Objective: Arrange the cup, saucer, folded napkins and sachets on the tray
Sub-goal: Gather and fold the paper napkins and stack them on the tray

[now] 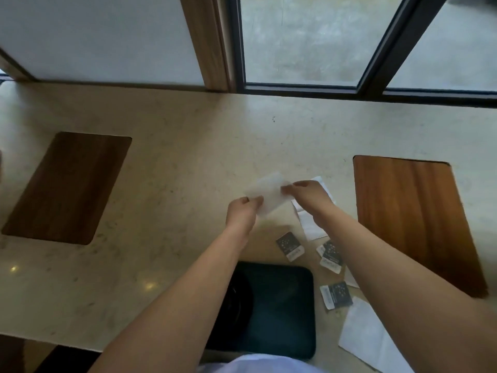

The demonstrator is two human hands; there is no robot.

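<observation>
Both hands hold one white napkin (266,193) above the counter: my left hand (242,214) pinches its near left corner and my right hand (306,196) its right edge. The napkin is blurred. A dark tray (282,313) lies at the counter's front edge, partly under my left forearm, with a dark round shape (239,300) on its left side that I cannot identify. Several dark sachets (289,244) lie on the counter right of the tray. More white napkins (312,224) rest under my right arm, and another napkin (368,337) lies at the front right.
The beige stone counter (174,184) holds two wooden boards, one at the left (67,187) and one at the right (411,219). A window frame (371,90) and a wooden post (207,41) run along the back edge.
</observation>
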